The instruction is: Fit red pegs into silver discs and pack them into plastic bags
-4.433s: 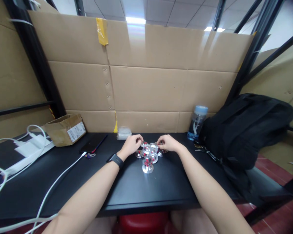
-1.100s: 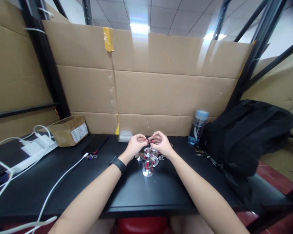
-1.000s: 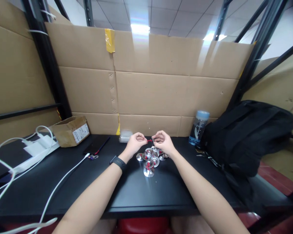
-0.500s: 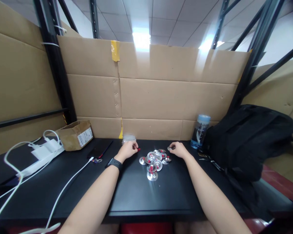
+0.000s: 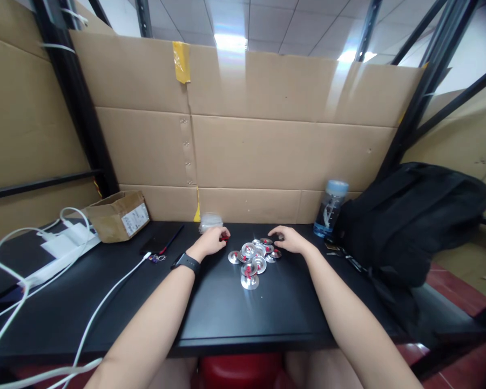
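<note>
Small silver finger cymbals point(image 5: 259, 264) with red bits at their domed centres lie in an overlapping pile on the black table point(image 5: 227, 319). My left hand point(image 5: 211, 241), wearing a dark watch, rests just left of the pile. Its fingers are closed around a small red piece point(image 5: 225, 237), mostly covered by the fingertips. Right of the pile hovers my right hand point(image 5: 290, 239), its fingers apart and curved downward. A cymbal point(image 5: 281, 236) shows partly behind those fingers, not pinched by them. Behind my left hand stands a clear plastic container point(image 5: 210, 220).
A water bottle point(image 5: 330, 209) and a black backpack point(image 5: 413, 221) stand at the right. Leftward are a phone point(image 5: 157, 241), an open cardboard box point(image 5: 117, 216), a white power strip point(image 5: 65, 254) and loose white cables. Cardboard panels point(image 5: 247, 151) wall off the back.
My right hand has loosened from the cymbal it pinched, and its fingers have spread toward the pile. My left hand stays by the red piece. The view has tilted slightly downward.
</note>
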